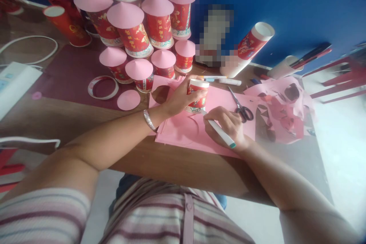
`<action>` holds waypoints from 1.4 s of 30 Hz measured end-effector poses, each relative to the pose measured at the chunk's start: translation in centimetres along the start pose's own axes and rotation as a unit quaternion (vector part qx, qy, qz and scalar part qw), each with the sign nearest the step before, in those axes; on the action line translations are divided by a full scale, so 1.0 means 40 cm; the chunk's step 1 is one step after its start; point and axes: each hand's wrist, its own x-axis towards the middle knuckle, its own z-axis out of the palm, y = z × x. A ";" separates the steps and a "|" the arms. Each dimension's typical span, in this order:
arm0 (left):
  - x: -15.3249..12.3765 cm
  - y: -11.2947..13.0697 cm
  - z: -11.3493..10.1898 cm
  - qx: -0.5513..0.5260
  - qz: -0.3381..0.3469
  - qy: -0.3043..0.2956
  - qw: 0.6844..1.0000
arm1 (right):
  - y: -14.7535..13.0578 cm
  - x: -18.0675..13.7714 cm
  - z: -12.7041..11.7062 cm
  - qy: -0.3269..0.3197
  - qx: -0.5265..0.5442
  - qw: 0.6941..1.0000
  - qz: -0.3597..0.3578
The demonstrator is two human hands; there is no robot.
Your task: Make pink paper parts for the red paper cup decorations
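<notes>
My left hand [184, 97] is wrapped round a small red printed paper tube [199, 96] with a white rim and a white lower band bearing green marks. Its base is over a stack of pink paper sheets [177, 131]. In my right hand [224, 124] is a white marker with a green end [221, 134], its tip close to the tube's lower band. Whether the tip touches the band I cannot tell. Dark-handled scissors [241, 108] lie on the pink paper just beyond my right hand. Pens [219, 80] rest behind the tube.
Several red cylinders with pink cone tops [127, 26] stand at the back left. A pink disc [128, 100] and a white-and-red ring [103, 87] lie nearby. Pink paper scraps [286, 106], a leaning red-and-white tube [247, 49] and a pen holder [286, 66] are right. A blue wall [286, 0] closes the back.
</notes>
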 end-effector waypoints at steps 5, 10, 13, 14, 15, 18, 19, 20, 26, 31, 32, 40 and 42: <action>0.000 0.004 0.001 0.000 -0.004 -0.002 1.000 | -0.003 0.004 -0.001 -0.006 -0.012 1.000 -0.005; -0.002 0.009 0.003 -0.021 -0.021 0.001 1.000 | -0.007 0.009 0.000 0.005 -0.008 1.000 -0.014; -0.002 0.007 0.004 -0.033 -0.027 -0.002 0.999 | -0.011 0.010 -0.001 0.005 0.005 1.000 -0.023; -0.002 0.006 0.004 -0.038 -0.030 -0.004 0.999 | -0.013 0.010 -0.002 0.003 0.009 1.000 -0.026; -0.002 0.004 0.005 -0.043 -0.034 -0.005 0.998 | -0.014 0.010 -0.002 0.002 0.013 1.000 -0.029; -0.002 -0.001 0.005 -0.062 -0.040 -0.005 0.997 | -0.016 0.008 -0.003 0.000 0.017 0.999 -0.033; -0.003 -0.001 0.005 -0.063 -0.040 -0.003 0.997 | -0.016 0.008 -0.003 0.001 0.017 0.999 -0.034; -0.004 -0.001 0.006 -0.059 -0.039 0.000 0.998 | -0.016 0.007 -0.003 0.001 0.017 0.999 -0.033; -0.024 0.027 0.003 -0.021 -0.049 0.010 0.999 | -0.016 0.010 -0.008 -0.002 0.010 0.999 -0.035; -0.029 0.028 -0.010 -0.007 -0.025 -0.010 1.000 | -0.018 0.013 -0.007 0.011 0.018 0.999 -0.038; -0.026 0.022 -0.012 -0.008 -0.020 -0.015 1.000 | -0.018 0.013 -0.006 0.018 0.016 0.999 -0.037; -0.004 -0.012 -0.009 -0.034 -0.020 -0.014 0.999 | -0.019 0.013 -0.007 0.014 0.012 0.999 -0.042; -0.002 -0.012 -0.007 -0.026 -0.025 -0.012 0.999 | -0.019 0.013 -0.007 0.014 0.014 0.999 -0.042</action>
